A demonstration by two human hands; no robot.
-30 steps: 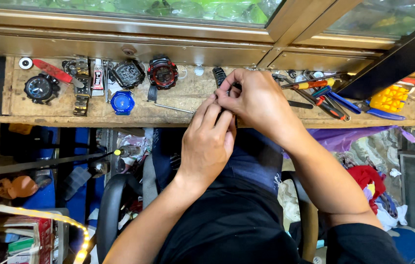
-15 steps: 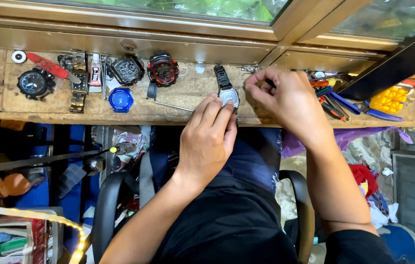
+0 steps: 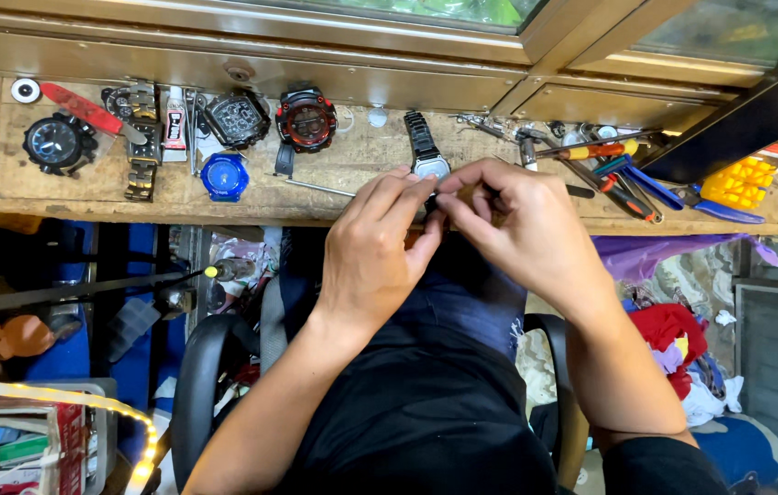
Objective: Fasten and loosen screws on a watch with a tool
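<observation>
Worn wooden bench (image 3: 32, 188) under the window. On it, left to right: black watch (image 3: 57, 144), blue watch case (image 3: 224, 176), red-rimmed watch (image 3: 306, 120), silver watch (image 3: 427, 156) with black strap, screwdrivers (image 3: 591, 151), yellow box (image 3: 741, 183)

Watches (image 3: 224, 124) left — tools (image 3: 609, 165) right

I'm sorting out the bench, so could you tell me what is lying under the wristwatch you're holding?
The wristwatch rests on the worn wooden bench top; its black band stretches toward the window. The left hand and right hand cover its near end, so whatever lies beneath there is hidden.
</observation>
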